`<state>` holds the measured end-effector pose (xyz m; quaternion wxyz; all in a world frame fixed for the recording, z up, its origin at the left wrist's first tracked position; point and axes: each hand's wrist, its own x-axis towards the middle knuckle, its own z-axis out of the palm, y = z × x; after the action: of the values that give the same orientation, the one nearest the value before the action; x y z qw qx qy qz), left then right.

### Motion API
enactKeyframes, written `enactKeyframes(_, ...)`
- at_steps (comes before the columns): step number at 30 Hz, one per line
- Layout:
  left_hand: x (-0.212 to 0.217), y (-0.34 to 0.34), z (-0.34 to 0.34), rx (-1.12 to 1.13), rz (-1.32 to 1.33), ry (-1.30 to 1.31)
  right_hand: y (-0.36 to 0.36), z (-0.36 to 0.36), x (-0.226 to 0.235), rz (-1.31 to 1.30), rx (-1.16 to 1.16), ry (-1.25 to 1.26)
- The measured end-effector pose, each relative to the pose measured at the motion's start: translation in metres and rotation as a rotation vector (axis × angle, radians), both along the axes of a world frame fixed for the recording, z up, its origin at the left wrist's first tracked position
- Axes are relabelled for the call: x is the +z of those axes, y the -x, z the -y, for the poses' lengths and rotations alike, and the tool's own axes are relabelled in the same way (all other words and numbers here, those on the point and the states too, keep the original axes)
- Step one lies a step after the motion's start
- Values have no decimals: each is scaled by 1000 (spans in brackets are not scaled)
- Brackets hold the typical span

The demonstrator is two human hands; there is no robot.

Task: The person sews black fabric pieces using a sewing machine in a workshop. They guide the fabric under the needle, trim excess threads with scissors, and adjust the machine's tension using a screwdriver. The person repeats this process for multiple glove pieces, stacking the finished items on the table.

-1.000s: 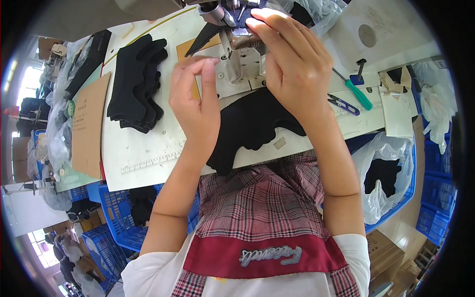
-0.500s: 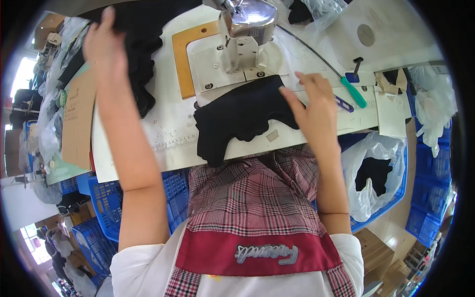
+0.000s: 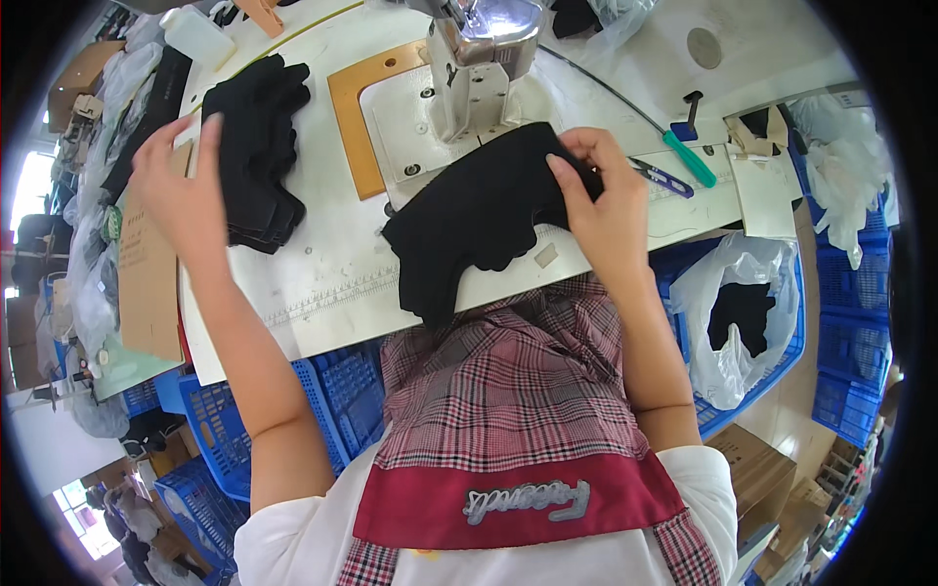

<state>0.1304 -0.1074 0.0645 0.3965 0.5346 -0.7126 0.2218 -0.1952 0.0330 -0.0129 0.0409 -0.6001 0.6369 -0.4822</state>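
Observation:
A black fabric piece [image 3: 479,205] with a wavy lower edge lies on the white table in front of the sewing machine [image 3: 479,78]. Its near left corner hangs over the table's front edge. My right hand [image 3: 611,200] grips the right end of this piece between thumb and fingers. Further left, a stack of black fabric pieces [image 3: 256,146] with scalloped edges rests on the table. My left hand [image 3: 186,200] is open beside the stack's left side, thumb and fingers spread, holding nothing.
A green-handled screwdriver [image 3: 692,161] and a purple-handled tool [image 3: 666,179] lie right of my right hand. A plastic-lined blue basket [image 3: 791,337] holds black fabric below the table's right end. A white bottle [image 3: 195,37] and cardboard [image 3: 151,264] are at the left.
My left hand has come down and nearer from the far left. Dark fabric across the far left edge has gone from there, uncovering the bottle. My right hand has closed on the fabric piece.

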Motion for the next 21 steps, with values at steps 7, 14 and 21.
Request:
enactKeyframes(7,-6,128,-68,-824,-545,-807,3,13,76,354,361,10)
enactKeyframes(14,9,141,-48,-766,-926,-879,14,26,96,-345,449,207)
enactKeyframes(21,12,151,-50,-719,-1048,-878,8,46,76,-615,296,414)
